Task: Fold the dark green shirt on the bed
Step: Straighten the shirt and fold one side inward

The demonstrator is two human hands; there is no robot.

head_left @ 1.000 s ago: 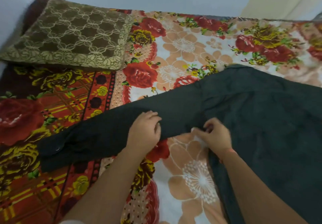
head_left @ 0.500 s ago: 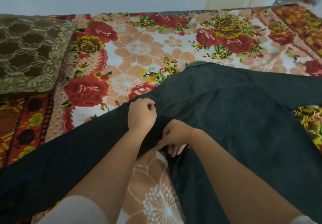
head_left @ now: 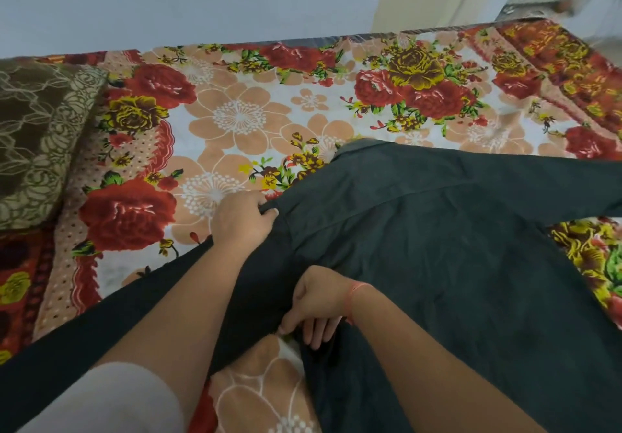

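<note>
The dark green shirt (head_left: 437, 264) lies spread flat on the bed (head_left: 235, 119). Its body fills the view from the centre out to 4 o'clock, with the collar (head_left: 356, 148) up toward 12 o'clock. One sleeve (head_left: 84, 348) runs away to 8 o'clock and the other leaves the frame at 3 o'clock.

The left hand (head_left: 240, 222) sits at the shoulder, on the 9 o'clock side of the body. Its fingers (head_left: 266, 209) are curled over and clenched on a ridge of cloth where sleeve meets shoulder. The right hand (head_left: 314, 301), at 5 o'clock from the left one, is near the armpit. Its fingers (head_left: 316, 331) are bent down, pinching the side edge of the cloth. An orange thread (head_left: 353, 298) circles that wrist.

The two grips seem to mark the ends of one fold line down the side, so the sleeve and a strip of the body can be turned over onto the back in a straight edge. No fold is made yet, so the task looks early.

The long sleeve is limp and will likely trail and bunch if lifted unevenly. A patterned pillow (head_left: 37, 140) rests at 9 o'clock, well apart from the shirt
</note>
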